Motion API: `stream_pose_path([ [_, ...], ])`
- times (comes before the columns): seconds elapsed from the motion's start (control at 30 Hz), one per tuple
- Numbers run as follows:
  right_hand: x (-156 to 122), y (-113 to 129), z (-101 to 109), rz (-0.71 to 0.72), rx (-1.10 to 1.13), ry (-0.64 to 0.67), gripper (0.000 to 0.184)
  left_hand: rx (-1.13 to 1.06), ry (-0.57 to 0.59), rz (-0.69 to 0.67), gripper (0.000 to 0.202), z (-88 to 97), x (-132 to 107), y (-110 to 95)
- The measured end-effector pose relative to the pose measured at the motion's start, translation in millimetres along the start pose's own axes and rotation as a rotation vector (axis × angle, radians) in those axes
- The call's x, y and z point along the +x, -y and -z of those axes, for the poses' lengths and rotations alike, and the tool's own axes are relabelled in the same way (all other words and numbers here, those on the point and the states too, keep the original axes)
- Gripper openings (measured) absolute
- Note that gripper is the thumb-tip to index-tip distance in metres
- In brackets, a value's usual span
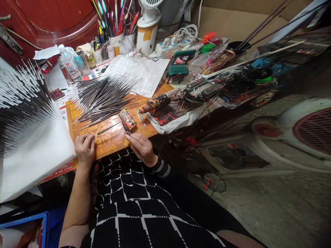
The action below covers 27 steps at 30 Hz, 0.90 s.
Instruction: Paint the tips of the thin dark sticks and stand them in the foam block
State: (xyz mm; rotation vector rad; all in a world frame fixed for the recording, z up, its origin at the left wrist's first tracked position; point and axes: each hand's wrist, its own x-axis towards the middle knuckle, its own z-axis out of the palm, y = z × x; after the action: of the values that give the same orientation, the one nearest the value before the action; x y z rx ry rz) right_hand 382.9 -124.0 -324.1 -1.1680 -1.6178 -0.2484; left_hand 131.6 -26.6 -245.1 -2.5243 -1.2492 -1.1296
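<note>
My left hand [84, 148] is closed in a pinch on the pale end of a thin dark stick [107, 128], which points right, just over the orange board [106, 146]. My right hand [143, 148] grips a slim tool with a dark tip [126, 128]; its thin handle runs back under the palm, and its exact kind is hard to make out. That tip is close to the stick's far end; whether they touch I cannot tell. Just beyond it lies a paint-stained block [127, 120]. A large pile of similar dark sticks [103, 94] lies behind my hands.
At left, many white-tipped sticks stand in a white foam block [38, 151]. A water bottle [69, 63], pen cups [117, 43] and a small fan [150, 13] are at the back. A paint-smeared tool [157, 103] rests at right, near a green stand [179, 65].
</note>
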Motion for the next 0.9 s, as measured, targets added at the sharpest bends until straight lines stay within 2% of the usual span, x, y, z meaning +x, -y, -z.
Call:
stream_pose_path([
  [0.3, 4.7, 2.8, -1.3, 0.021, 0.005, -0.058, 0.053, -0.007, -0.004, -0.006, 0.018, 0.3, 0.4, -0.1],
  [0.43, 7.9, 6.5, 2.8, -0.008, 0.053, -0.07, 0.048, -0.017, 0.002, -0.017, 0.018, 0.3, 0.8, 0.1],
  [0.53, 9.8, 13.5, 9.8, -0.151, 0.179, -0.097, 0.037, -0.008, 0.022, -0.01, 0.018, 0.6, 1.2, -0.5],
  [0.63, 12.2, 20.9, 15.9, -0.388, 0.325, -0.156, 0.03, 0.008, 0.005, -0.008, 0.019, 5.3, 4.2, -3.5],
  [0.77, 16.3, 24.4, 17.9, -0.655, 0.518, -0.264, 0.029, 0.02, -0.034, -0.02, 0.019, 28.4, 15.9, -8.0],
  [0.9, 18.8, 21.5, 16.7, -0.776, 0.614, -0.324, 0.032, 0.104, -0.08, -0.014, 0.019, 75.3, 34.8, -1.0],
])
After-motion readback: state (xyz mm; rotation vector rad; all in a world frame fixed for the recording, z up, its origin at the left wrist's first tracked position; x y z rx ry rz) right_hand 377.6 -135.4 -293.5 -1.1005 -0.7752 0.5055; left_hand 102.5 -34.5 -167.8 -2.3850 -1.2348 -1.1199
